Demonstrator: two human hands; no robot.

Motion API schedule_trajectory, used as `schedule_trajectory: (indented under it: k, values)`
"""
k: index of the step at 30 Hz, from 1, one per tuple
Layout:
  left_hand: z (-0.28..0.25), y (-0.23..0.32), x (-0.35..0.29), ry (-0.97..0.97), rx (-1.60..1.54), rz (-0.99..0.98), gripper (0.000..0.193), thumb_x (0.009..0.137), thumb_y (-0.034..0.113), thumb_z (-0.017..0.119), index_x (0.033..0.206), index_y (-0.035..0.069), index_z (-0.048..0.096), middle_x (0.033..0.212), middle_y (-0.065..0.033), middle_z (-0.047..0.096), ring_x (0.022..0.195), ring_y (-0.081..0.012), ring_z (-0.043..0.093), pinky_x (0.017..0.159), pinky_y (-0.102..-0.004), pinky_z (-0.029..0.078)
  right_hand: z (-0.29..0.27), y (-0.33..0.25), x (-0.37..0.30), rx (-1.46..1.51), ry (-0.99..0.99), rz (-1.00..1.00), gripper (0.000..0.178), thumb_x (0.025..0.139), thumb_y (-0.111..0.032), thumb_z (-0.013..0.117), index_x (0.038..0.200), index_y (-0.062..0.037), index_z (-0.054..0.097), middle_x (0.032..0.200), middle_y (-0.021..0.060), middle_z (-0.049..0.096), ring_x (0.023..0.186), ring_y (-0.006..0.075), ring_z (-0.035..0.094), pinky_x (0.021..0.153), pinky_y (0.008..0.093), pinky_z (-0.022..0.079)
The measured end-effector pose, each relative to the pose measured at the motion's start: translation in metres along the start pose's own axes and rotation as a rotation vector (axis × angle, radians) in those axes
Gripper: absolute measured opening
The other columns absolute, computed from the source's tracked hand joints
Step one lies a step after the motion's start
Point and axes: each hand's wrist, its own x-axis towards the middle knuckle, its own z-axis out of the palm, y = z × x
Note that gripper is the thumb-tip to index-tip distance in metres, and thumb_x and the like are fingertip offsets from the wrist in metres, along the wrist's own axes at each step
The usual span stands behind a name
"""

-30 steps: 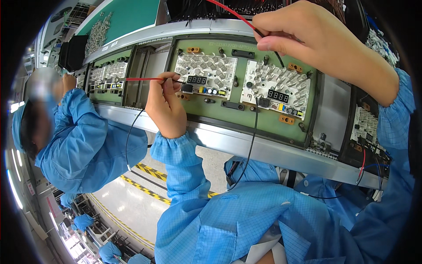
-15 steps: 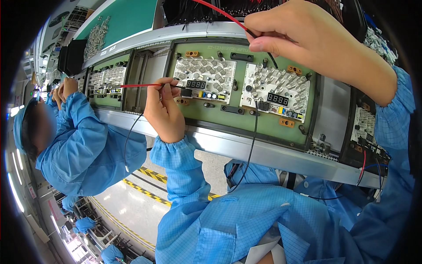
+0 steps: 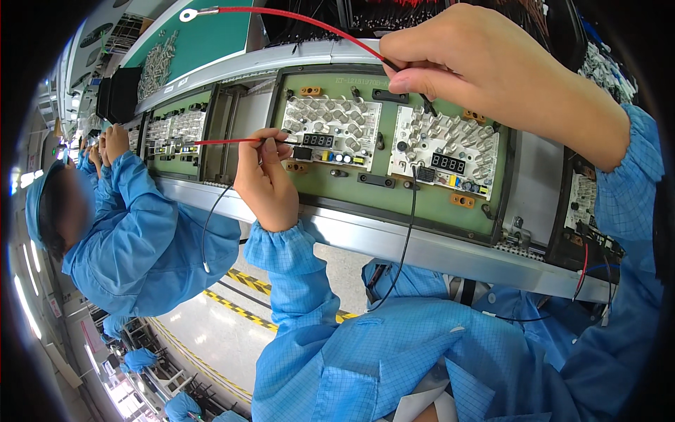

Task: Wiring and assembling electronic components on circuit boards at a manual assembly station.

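Overhead, the right hand (image 3: 450,60) arches across from the right, wrist bent and palm down, with the forearm passing over the right end of the green fixture (image 3: 397,200). Its thumb and fingers pinch the dark sleeve of a red wire (image 3: 302,19). From that grip the wire curves up and leftward to a silvery ring terminal (image 3: 199,13), while a dark end points down at the top edge of the right circuit board (image 3: 415,141).

The left hand (image 3: 268,179) rises from below, forearm crossing the metal rail (image 3: 380,235), fingers closed in a pinch on a second red wire (image 3: 228,141). This one lies nearly level, its red length running left and its dark tip aimed right, at the left circuit board (image 3: 337,130), near the display; whether either tip touches its board, I cannot tell.

Both boards sit side by side in the fixture. Each is white, crowded with clear cylindrical parts above a black four-digit display, with small yellow and dark components along the lower edge. A black wire (image 3: 411,225) hangs down from the right one.
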Motion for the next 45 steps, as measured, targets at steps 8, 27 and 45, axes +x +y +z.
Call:
schedule_trajectory:
  k: [8,27,45]
  values:
    - [-0.001,0.000,0.000,-0.001,0.008,-0.004,0.013,0.096,0.000,0.045,0.097,-0.002,0.058,0.083,-0.0091,0.066,0.069,-0.0114,0.062,0.065,-0.0242,0.051,0.000,0.000,0.003,-0.011,-0.035,0.018,0.030,0.096,-0.032,0.047,0.087,-0.0039,0.053,0.064,0.0142,0.056,0.057,0.0320,0.058,0.050,0.0403,0.047]
    - [-0.005,-0.007,0.001,-0.034,0.020,-0.005,0.014,0.096,-0.001,0.046,0.096,-0.004,0.060,0.086,-0.0111,0.068,0.073,-0.0146,0.066,0.068,-0.0264,0.054,0.041,-0.010,-0.006,0.220,0.149,-0.182,0.013,0.080,-0.022,0.068,0.078,-0.0091,0.069,0.067,0.0059,0.061,0.066,0.0253,0.059,0.061,0.0362,0.047]
    - [-0.004,-0.004,-0.002,-0.069,0.061,0.053,0.006,0.085,-0.001,0.064,0.091,-0.002,0.064,0.085,-0.0098,0.067,0.072,-0.0135,0.066,0.059,-0.0255,0.055,0.069,0.012,-0.026,0.238,0.085,-0.205,0.016,0.083,-0.027,0.066,0.085,-0.0112,0.070,0.074,0.0033,0.065,0.076,0.0238,0.061,0.063,0.0381,0.048]
